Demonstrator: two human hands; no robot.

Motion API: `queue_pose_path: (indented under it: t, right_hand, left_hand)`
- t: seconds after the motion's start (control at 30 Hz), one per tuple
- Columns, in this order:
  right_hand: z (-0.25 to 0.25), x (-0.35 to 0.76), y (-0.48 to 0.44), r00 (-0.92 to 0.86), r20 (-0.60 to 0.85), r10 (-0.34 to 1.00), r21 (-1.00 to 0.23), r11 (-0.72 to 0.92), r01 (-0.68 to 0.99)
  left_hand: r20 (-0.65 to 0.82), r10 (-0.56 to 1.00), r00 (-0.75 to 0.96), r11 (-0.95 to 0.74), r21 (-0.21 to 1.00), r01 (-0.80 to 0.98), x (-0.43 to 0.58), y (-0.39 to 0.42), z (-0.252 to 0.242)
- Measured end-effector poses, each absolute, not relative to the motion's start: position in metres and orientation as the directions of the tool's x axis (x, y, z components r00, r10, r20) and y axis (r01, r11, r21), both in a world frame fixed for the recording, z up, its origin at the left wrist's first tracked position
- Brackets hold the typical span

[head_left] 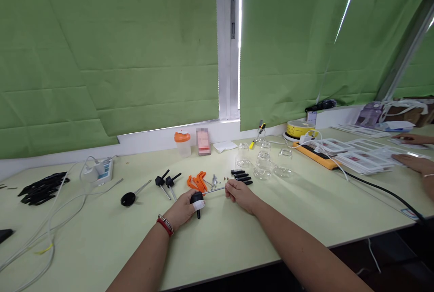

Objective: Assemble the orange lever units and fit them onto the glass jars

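My left hand (181,211) is closed around a black plastic head (195,197) with a thin metal rod; white tape or a bandage wraps a finger. The rod (215,190) points right, and its far end is pinched by my right hand (240,195). Just behind lie orange curved handles (197,181), small metal screws (214,181) and tiny brownish pieces (226,179). Several black tubes (241,176) rest beyond my right hand. Left of my hands are two similar black-headed rods (165,181) and a rod with a round black disc (128,199).
Several clear glass jars (263,162) stand behind right, near yellow-handled tools (257,136). Farther right are an orange power strip (315,155) and flat white trays (359,158) by another person's hands (412,163). Cables and black pouches (44,188) lie left; an orange-lidded cup (183,145) stands behind.
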State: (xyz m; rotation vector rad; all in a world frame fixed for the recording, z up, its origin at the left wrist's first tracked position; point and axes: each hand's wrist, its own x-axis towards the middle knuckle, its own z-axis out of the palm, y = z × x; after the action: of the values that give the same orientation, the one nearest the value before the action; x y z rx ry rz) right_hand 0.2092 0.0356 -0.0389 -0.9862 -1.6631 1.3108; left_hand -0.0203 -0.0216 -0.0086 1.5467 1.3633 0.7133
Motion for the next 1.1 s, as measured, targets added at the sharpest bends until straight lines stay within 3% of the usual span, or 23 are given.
queue_pose_path:
  t: [1.1]
  right_hand:
    - [-0.0367, 0.2092, 0.0340, -0.386, 0.099, 0.917, -0.985, 0.145, 0.093]
  left_hand:
    - [-0.155, 0.959, 0.237, 0.052, 0.919, 0.391, -0.0223, -0.0194, -0.0135]
